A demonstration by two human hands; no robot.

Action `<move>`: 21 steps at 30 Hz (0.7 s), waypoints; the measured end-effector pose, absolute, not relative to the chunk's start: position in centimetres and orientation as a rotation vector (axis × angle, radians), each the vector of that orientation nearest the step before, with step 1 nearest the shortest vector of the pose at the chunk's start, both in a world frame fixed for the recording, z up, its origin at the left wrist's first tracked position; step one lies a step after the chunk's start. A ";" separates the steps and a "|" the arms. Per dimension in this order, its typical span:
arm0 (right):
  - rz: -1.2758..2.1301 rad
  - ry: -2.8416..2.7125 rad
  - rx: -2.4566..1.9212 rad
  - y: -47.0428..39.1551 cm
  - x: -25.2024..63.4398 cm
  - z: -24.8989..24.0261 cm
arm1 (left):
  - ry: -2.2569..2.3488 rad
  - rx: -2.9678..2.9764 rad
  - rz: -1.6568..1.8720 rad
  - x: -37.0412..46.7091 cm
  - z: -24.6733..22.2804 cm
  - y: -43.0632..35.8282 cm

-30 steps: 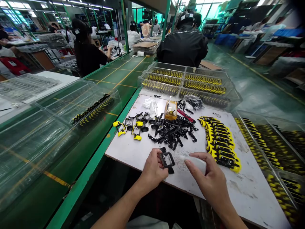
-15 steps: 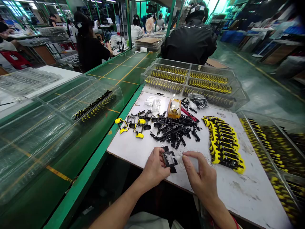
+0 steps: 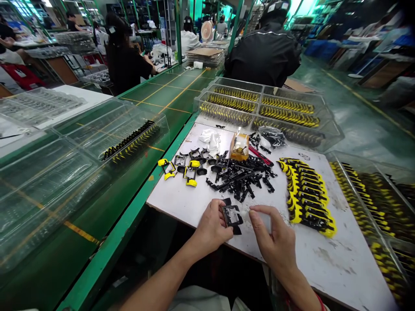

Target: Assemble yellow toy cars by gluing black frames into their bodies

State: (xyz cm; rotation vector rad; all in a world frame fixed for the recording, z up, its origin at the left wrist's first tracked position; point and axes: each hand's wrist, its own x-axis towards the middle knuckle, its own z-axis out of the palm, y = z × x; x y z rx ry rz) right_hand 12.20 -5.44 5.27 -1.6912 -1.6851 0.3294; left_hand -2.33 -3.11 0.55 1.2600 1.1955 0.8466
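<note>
- Two hands, both over the near edge of the surface (image 3: pixel 340 259).
- The left hand (image 3: pixel 212 226) pinches one black frame (image 3: pixel 227 218) between thumb and fingers, near the surface's near edge; the frame is tilted, its opening turned up.
- The right hand (image 3: pixel 277 235), just to the right of the frame and apart from it, curls thumb and forefinger around one pale thing (image 3: pixel 267 221), mostly hidden.
- Two yellow-tipped frames (image 3: pixel 194 163) near the left edge, two yellow tips on each; several plain black frames lie among and beyond them, too jumbled to count.
- One pile of black parts (image 3: pixel 241 175) mid-surface, too tangled to count.
- Behind the pile, toward the far edge: one orange box (image 3: pixel 239 149), one white cloth (image 3: pixel 212 142), one bag (image 3: pixel 274 136) and a red tool (image 3: pixel 262 156).
- One overlapping row of yellow-black parts (image 3: pixel 308 196), roughly ten, toward the right edge.
- Three clear trays nearby: the far tray (image 3: pixel 333 129) at the far edge with six rows of parts; the right tray (image 3: pixel 378 233) along the right edge; the left tray (image 3: pixel 42 168) beyond the left edge, one filled strip.
</note>
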 end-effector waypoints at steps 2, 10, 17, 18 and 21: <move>0.316 -1.694 -1.681 -5.4 12.2 5.2 | 1.187 1.260 0.848 -2.3 0.5 -3.1; 0.226 -1.716 -1.635 -5.3 12.9 4.8 | 1.173 1.273 0.879 -2.3 -0.2 -3.0; 0.186 -1.718 -1.609 -5.3 12.9 4.7 | 1.197 1.303 0.883 -2.3 -0.4 -3.1; 0.183 -1.723 -1.604 -5.2 12.8 4.7 | 1.197 1.302 0.883 -2.3 -0.3 -3.1; 0.173 -1.734 -1.594 -5.0 12.7 4.6 | 1.202 1.305 0.893 -2.3 -0.3 -3.2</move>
